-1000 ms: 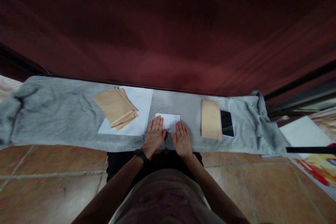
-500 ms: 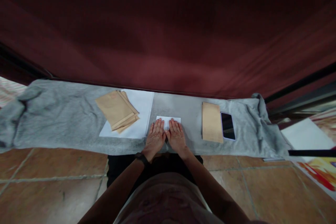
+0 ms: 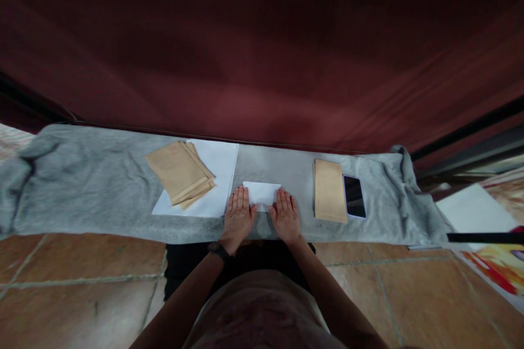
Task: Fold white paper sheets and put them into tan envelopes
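A small folded sheet of white paper [image 3: 262, 192] lies flat in front of me on the grey cloth [image 3: 102, 180]. My left hand [image 3: 239, 217] rests flat with fingers stretched out, touching the paper's left edge. At the right edge, my right hand [image 3: 285, 218] lies flat in the same way, its fingers straight. Neither hand grips anything. Both thumbs point inward over the lower corners of the paper, whose middle shows between them.
Left of the hands, several brown envelopes [image 3: 178, 169] lie on a stack of white sheets [image 3: 223, 163]. To the right are a stack of brown envelopes [image 3: 328, 191] and a phone [image 3: 354, 196]. A dark red curtain-like surface [image 3: 254, 82] rises behind the cloth.
My hands have slid apart from the middle of the paper to its left and right edges, uncovering its centre. The envelopes and phone have stayed in place.
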`<state>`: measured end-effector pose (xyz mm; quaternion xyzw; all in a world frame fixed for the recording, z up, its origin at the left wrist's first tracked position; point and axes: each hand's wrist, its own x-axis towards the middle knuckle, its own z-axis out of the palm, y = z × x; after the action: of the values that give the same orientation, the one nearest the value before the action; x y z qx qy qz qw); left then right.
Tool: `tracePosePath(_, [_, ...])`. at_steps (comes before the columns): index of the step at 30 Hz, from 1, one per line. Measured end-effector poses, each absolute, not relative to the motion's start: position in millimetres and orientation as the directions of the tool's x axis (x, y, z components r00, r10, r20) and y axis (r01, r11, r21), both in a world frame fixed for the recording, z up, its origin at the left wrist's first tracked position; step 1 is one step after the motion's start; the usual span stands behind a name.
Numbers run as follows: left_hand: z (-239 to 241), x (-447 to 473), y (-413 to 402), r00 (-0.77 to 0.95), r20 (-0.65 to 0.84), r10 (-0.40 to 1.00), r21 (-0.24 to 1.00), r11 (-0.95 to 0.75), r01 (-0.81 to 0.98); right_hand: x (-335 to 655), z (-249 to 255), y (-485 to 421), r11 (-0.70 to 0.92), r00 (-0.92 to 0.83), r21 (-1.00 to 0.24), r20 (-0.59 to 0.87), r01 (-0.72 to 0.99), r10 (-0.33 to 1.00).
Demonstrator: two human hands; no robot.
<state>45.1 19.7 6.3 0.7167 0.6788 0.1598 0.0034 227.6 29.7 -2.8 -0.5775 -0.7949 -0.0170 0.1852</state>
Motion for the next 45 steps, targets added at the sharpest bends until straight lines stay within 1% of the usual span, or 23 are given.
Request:
tracePosePath(4, [9, 45, 20, -0.002, 0.233, 0.973, 0.22, -0.051, 0.974, 232, -3, 27, 0.331, -0.264, -0.177, 0.317, 0.927, 0.911])
tracePosePath(6, [14, 49, 21, 0.017, 0.23, 0.973, 0.223, -0.07, 0.972, 232, -2, 27, 0.328, -0.263, -0.177, 0.312, 0.928, 0.913])
tracePosePath(8, [19, 57, 24, 0.091, 0.218, 0.972, 0.232, -0.143, 0.962, 231, -1, 27, 0.324, -0.263, -0.176, 0.301, 0.929, 0.916])
tracePosePath(12, [25, 82, 35, 0.337, 0.153, 0.929, 0.266, -0.367, 0.891, 231, 3, 26, 0.327, -0.283, -0.147, 0.257, 0.933, 0.924])
tracePosePath(15, [23, 97, 44, 0.421, 0.096, 0.902, 0.284, -0.43, 0.857, 232, 3, 26, 0.344, -0.312, -0.119, 0.225, 0.931, 0.923])
tracePosePath(18, [21, 101, 52, 0.401, 0.068, 0.914, 0.279, -0.403, 0.872, 232, 3, 27, 0.326, -0.299, -0.124, 0.2, 0.937, 0.933])
tracePosePath(21, [20, 97, 56, 0.382, 0.063, 0.922, 0.257, -0.385, 0.886, 231, 1, 28, 0.298, -0.269, -0.156, 0.183, 0.942, 0.946])
tracePosePath(30, [15, 66, 55, 0.271, 0.136, 0.953, 0.197, -0.294, 0.935, 230, 1, 28, 0.297, -0.243, -0.206, 0.25, 0.932, 0.937])
tracePosePath(34, [10, 53, 51, 0.196, 0.157, 0.968, 0.197, -0.225, 0.954, 230, 2, 27, 0.291, -0.229, -0.229, 0.26, 0.929, 0.938])
tracePosePath(37, [10, 50, 49, 0.177, 0.155, 0.972, 0.206, -0.208, 0.956, 227, 7, 33, 0.275, -0.211, -0.253, 0.251, 0.927, 0.945])
tracePosePath(42, [13, 50, 48, 0.192, 0.163, 0.968, 0.213, -0.224, 0.951, 212, 19, 52, 0.325, -0.278, -0.298, 0.189, 0.897, 0.942])
tracePosePath(45, [14, 49, 48, 0.211, 0.167, 0.963, 0.203, -0.243, 0.949, 204, 18, 56, 0.355, -0.316, -0.299, 0.17, 0.886, 0.933])
